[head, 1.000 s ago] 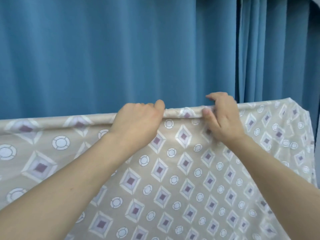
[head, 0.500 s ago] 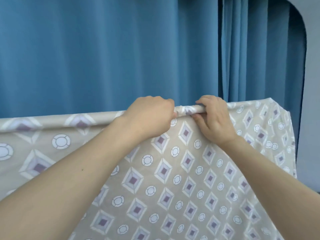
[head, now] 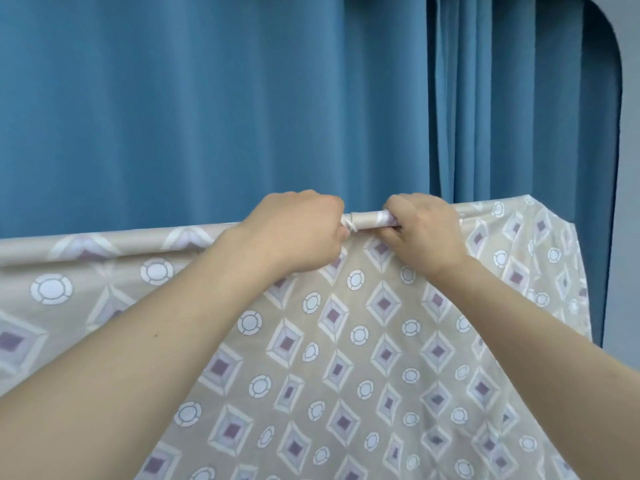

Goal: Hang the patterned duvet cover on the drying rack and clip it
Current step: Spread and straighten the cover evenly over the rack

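The beige diamond-and-circle patterned duvet cover (head: 363,341) is draped over the rack's top bar. The left hand (head: 294,233) and right hand (head: 426,230) have been brought closer, each curled round the covered bar; a white clip (head: 350,223) appears fitted between them.

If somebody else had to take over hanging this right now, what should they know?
Left hand: fingers curled over the top fold of the duvet cover, gripping it on the covered bar.
Right hand: gripping the same fold just beside it; a short, tightly wrapped stretch shows between them.
Done: the cover is draped over the rack bar, in front of the blue curtain.
Left: clipping. A small pale thing sits at the left hand's fingertips; I can't tell if it's a clip.
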{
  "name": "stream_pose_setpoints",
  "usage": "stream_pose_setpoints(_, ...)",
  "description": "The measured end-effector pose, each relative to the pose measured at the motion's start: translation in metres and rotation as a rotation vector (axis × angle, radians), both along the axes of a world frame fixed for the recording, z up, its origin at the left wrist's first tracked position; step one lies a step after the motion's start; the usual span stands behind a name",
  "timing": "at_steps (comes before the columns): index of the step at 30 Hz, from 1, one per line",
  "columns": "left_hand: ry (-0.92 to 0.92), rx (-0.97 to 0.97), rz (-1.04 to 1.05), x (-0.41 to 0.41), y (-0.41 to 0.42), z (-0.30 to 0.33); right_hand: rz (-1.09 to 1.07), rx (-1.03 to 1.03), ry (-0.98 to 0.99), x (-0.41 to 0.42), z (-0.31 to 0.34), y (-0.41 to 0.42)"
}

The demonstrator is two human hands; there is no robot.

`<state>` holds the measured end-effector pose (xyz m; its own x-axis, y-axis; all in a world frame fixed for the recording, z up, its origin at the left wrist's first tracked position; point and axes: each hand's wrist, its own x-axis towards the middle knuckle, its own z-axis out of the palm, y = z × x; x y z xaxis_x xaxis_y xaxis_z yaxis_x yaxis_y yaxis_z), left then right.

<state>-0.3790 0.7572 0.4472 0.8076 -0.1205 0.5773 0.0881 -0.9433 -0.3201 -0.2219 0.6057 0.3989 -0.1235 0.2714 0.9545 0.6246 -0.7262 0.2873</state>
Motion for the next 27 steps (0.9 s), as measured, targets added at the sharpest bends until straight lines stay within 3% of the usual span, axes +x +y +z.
stream_pose_setpoints(5, -0.271, 0.136, 0.02, 0.002, 0.0, -0.022, 0.101, -0.057, 0.128, 0.013, -0.011, -0.027)
stream_pose_setpoints(10, -0.491, 0.19, -0.254, 0.007, 0.004, -0.042, 0.243, -0.092, 0.257, 0.023, -0.013, -0.062)
stream_pose_setpoints(17, -0.534, -0.068, -0.385, 0.008, -0.004, -0.043, 0.43, 0.157, 0.278, 0.009, -0.017, -0.038)
stream_pose_setpoints(20, -0.56, -0.017, -0.417, -0.004, -0.002, -0.05, 0.457, 0.237, 0.18, -0.001, -0.031, -0.035)
stream_pose_setpoints(23, -0.482, 0.079, -0.43, -0.011, 0.001, -0.063, 0.347, 0.281, 0.068, -0.004, -0.046, -0.037)
stream_pose_setpoints(27, -0.328, 0.09, -0.384, -0.014, 0.002, -0.069, 0.22, 0.161, 0.019, 0.004, -0.061, -0.045)
